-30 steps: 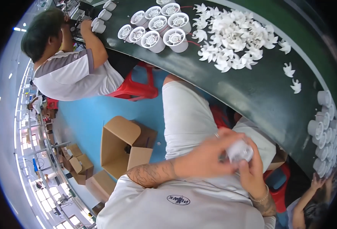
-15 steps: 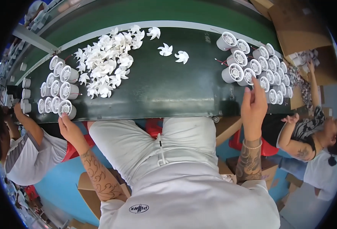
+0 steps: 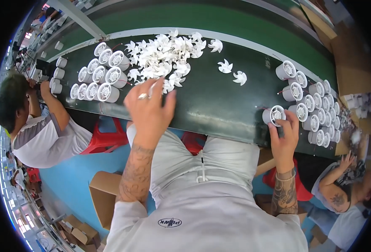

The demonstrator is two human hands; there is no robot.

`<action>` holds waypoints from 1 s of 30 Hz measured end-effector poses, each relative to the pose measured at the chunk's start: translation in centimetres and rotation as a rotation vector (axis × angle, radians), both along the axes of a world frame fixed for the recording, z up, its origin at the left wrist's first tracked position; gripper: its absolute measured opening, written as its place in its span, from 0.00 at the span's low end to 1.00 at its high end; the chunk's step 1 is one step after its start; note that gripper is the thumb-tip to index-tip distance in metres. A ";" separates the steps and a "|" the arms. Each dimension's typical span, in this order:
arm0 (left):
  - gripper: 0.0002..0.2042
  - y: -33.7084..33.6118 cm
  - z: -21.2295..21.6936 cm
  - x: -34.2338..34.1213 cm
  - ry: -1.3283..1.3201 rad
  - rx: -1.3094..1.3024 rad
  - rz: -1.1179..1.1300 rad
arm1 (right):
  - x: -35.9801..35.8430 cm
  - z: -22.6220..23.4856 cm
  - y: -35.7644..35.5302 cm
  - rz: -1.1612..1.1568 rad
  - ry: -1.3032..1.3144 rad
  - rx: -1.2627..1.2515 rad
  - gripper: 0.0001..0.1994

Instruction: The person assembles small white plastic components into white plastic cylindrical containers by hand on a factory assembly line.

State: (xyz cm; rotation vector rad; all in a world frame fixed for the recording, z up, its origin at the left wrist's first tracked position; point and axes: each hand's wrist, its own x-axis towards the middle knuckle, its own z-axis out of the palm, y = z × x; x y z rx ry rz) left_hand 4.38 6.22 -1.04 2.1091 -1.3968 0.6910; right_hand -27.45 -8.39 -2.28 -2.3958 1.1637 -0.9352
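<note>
Whereas half a second ago the left hand hung low at the near table edge, well short of the parts, it now stands raised over the dark work surface (image 3: 210, 105) — a clear advance toward the stock. The left hand (image 3: 149, 107) has its fingers (image 3: 141, 90) drawn narrow around something small and pale at their tips; it looks like one white impeller, but whether it is gripped or only touched cannot be told. Just beyond those fingertips lies the heap of white impellers (image 3: 164, 54), and to their left a cluster of white cylindrical housings (image 3: 103, 75) lies on its side.

Two loose impellers (image 3: 232, 72) lie between the hands, apart from either.

On the right, the change is smaller: the right hand (image 3: 283, 136) was reaching up among the housings and now sits lower, fingers closed around a single housing (image 3: 273, 114) at the near edge, its grilled face showing above the fingertips. The right-hand batch of housings (image 3: 315, 105) lies just past the fingers, to their right.

Judgement — one housing is in hand and an impeller is being fetched to go with it.
</note>
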 end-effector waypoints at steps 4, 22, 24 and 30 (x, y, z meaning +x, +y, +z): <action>0.15 -3.7 -1.3 0.9 -0.062 0.218 -0.040 | -0.6 -0.1 -1.0 0.062 -0.059 0.079 0.06; 0.07 7.0 2.0 -8.5 1.035 0.569 -1.112 | 0.1 5.2 -8.2 0.275 0.035 1.683 0.23; 0.07 9.1 1.4 -8.9 1.206 0.652 -1.145 | -0.8 4.7 -5.9 0.377 -0.145 1.722 0.24; 0.13 9.6 0.4 -5.7 1.670 1.045 -1.167 | -6.9 0.1 4.3 0.478 -1.134 2.404 0.32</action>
